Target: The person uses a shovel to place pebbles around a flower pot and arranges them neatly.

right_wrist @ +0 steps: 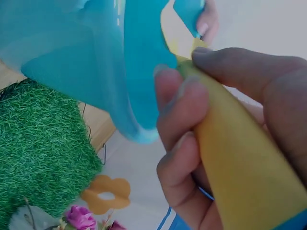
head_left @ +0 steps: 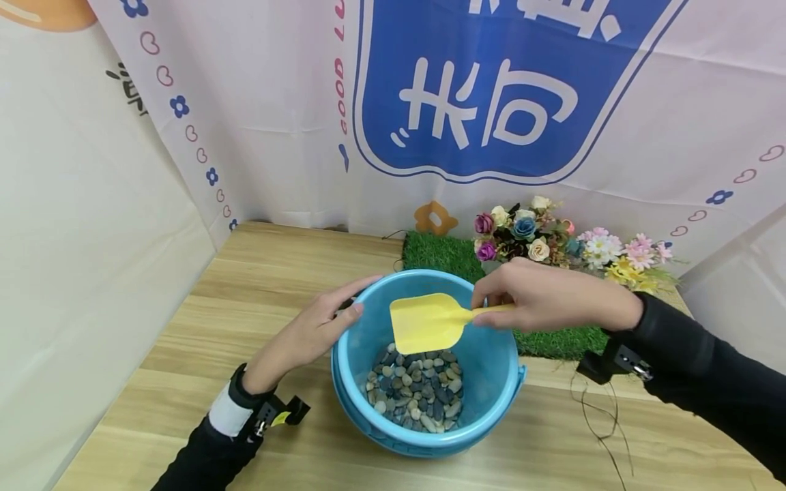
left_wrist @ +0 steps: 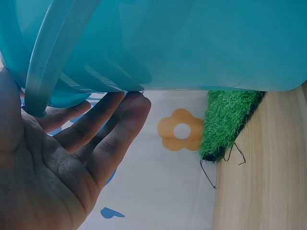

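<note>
A light blue plastic bucket stands on the wooden table, with a layer of grey, tan and dark pebbles on its bottom. My left hand holds the bucket at its left rim. The thumb lies at the rim, while the fingers reach along the outer wall beside the handle strap. My right hand grips a yellow toy shovel by its handle, fingers and thumb wrapped round it. The shovel's blade is over the bucket's opening, above the pebbles, with nothing on it.
Behind the bucket, to the right, a green artificial grass mat lies on the table. Artificial flowers stand along its far side. Thin dark strings trail at the right. A printed cloth hangs behind the table.
</note>
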`<state>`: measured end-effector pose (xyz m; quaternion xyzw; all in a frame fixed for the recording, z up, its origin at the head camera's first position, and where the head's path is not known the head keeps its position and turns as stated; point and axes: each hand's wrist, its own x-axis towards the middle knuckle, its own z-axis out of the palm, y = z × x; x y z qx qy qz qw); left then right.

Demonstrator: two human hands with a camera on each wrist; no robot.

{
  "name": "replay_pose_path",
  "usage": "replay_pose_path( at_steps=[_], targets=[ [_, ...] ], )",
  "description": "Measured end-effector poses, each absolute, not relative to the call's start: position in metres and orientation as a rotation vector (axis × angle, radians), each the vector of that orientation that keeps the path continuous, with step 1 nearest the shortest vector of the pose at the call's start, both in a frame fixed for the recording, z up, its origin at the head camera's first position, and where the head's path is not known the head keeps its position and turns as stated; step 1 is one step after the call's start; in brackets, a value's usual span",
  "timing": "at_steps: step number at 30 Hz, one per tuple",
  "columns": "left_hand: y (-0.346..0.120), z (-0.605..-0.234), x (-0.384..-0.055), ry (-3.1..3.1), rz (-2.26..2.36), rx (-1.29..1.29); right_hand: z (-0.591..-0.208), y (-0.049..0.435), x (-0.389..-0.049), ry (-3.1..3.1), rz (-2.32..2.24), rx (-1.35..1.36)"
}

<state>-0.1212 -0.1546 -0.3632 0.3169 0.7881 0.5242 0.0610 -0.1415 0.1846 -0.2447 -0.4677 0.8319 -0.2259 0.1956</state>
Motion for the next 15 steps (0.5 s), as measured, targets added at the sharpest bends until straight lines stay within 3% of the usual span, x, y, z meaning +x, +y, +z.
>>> replay_pose_path(
  at_steps=[15],
  targets=[
    [-0.156, -0.365, -0.122, 2.363, 1.61, 0.992, -0.261, 0.139, -0.138, 2.4, -0.214, -1.337]
  ],
)
